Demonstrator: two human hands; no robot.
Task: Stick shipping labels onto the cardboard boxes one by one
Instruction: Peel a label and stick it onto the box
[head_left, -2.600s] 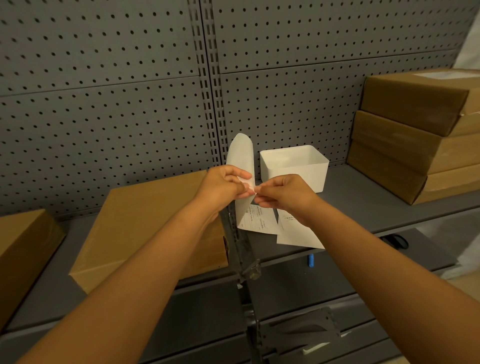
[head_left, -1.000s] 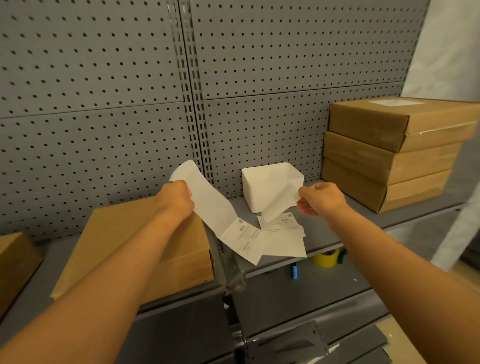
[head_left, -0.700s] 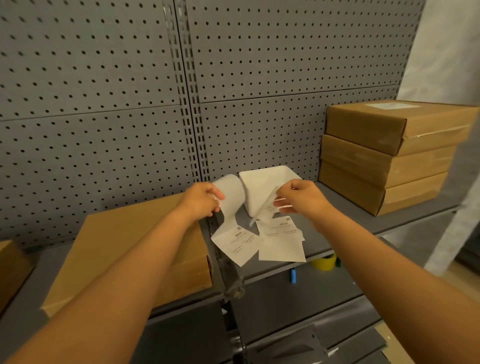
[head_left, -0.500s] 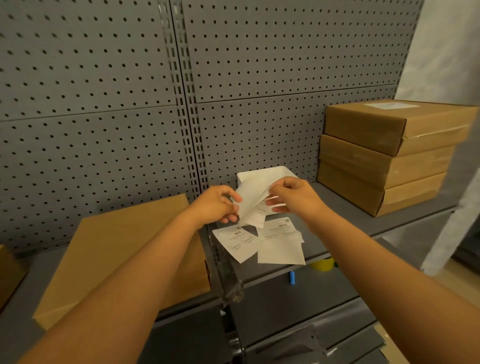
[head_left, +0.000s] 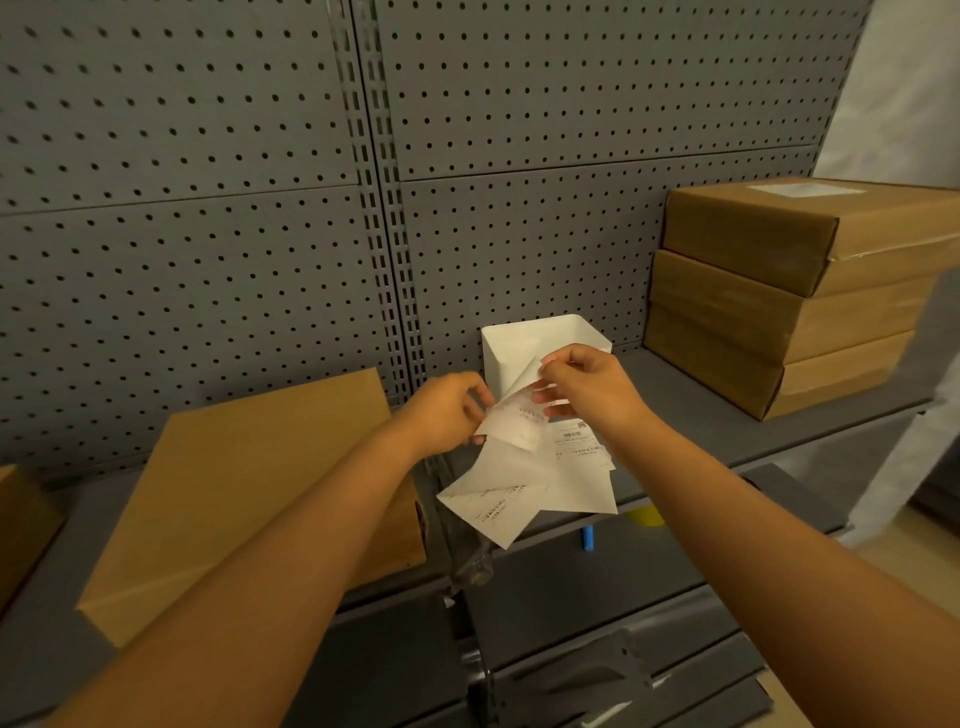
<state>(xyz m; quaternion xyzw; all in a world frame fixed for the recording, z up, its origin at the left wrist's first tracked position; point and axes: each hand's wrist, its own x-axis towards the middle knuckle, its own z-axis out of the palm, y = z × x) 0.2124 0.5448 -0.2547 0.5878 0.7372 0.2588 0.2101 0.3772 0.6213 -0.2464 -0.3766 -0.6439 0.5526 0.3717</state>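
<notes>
Clearly both my left hand (head_left: 447, 410) and right hand (head_left: 587, 389) pinch the flimsy, sticky label (head_left: 511, 421) by its edges; the cardboard box (head_left: 249, 488) waits at nine o'clock

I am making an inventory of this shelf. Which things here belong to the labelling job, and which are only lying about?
Job: label sheet pinched by left hand and right hand; loose labels; flat cardboard box; stacked boxes.

Lying about: white bin; blue pen; yellow item, partly hidden.

Bin (head_left: 545, 338) between box (head_left: 249, 493) and stack (head_left: 789, 296)
</notes>
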